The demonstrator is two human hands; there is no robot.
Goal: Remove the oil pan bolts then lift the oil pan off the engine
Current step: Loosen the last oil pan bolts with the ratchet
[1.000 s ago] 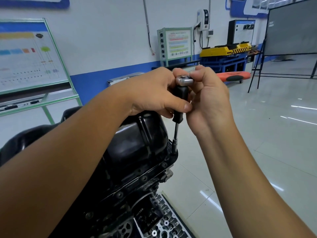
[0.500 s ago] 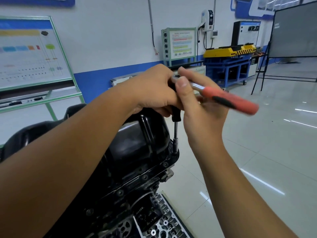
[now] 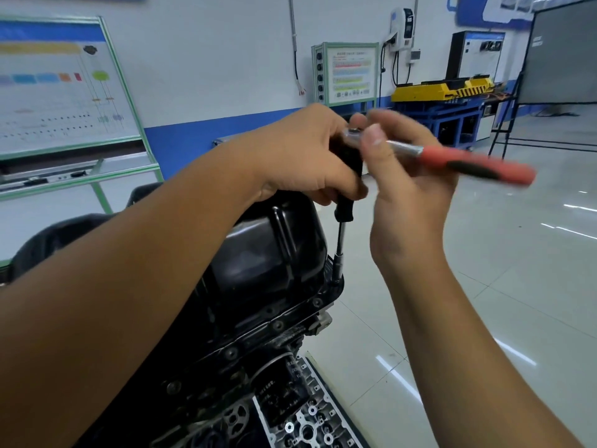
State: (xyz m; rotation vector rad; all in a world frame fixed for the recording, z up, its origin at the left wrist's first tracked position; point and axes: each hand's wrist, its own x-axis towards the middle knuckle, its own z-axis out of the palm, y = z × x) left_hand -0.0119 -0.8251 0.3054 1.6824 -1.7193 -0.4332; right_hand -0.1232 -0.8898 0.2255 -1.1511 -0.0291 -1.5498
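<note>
The left hand [image 3: 303, 156] reaches in from the lower left, its forearm crossing over the engine, with its fingers [image 3: 352, 185] curled tight round the black grip of an extension bar [image 3: 342, 208] that stands nearly upright. The right hand [image 3: 407, 182] comes up from the lower right, wrist bent, palm turned toward the left hand. Its thumb [image 3: 371, 140] and fingertips pinch the chrome head of a ratchet [image 3: 452, 160] seated on top of the bar. The ratchet's red and black handle sticks out to the right and is blurred.

The bar's thin steel shaft runs down to a socket [image 3: 337, 270] set on the flange at the far right corner of the oil pan [image 3: 268, 250]. The pan is black and glossy with pressed ribs, sitting on top of the upturned engine [image 3: 284, 392], directly below the left hand. A row of flange bolts [image 3: 277, 324] shows along its near edge, all seated. The left forearm hides much of the pan's left side.

Below the pan a black oil filter with white lettering and silver cast metal with round holes are visible. Behind, a green-framed training board [image 3: 61, 85] stands at the left, a smaller panel [image 3: 349, 74] against the blue-striped wall, a yellow unit on a blue bench [image 3: 442, 88], and a dark board [image 3: 565, 53] on a stand at the right. The floor [image 3: 517, 286] is pale glossy tile.
</note>
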